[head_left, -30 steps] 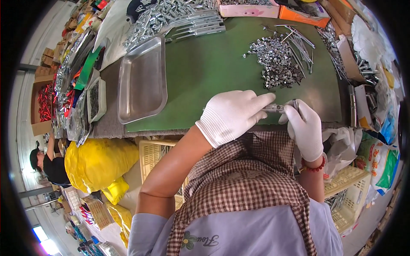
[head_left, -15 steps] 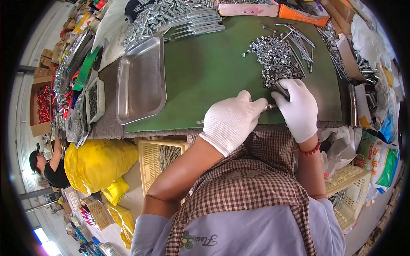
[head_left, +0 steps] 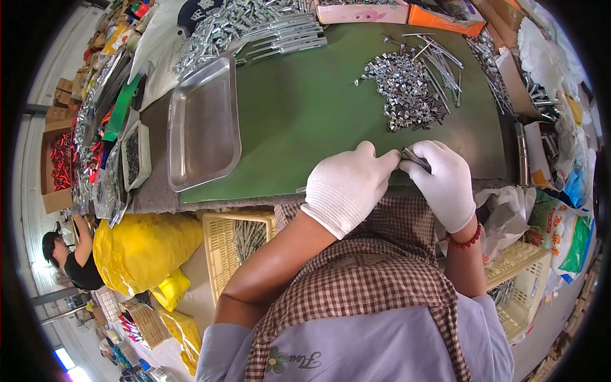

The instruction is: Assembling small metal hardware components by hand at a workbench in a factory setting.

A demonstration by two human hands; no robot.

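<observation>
In the head view, two white-gloved hands come together over the near edge of the green-topped desk. The left hand has its fingers clamped on a metal rod — the glove hides most of it, and a short end pokes out on the left. The right hand has its fingers closed on a dark grey metal piece, which lies tilted just beside the left fingertips; whether the two touch, I cannot tell. Beyond the hands is a heap of small silver fittings, with thin rods at its upper right. A steel tray sits well to the left, and a pile of silver parts lies behind it. Below the desk edge stand a yellow bag and a cream crate.
</observation>
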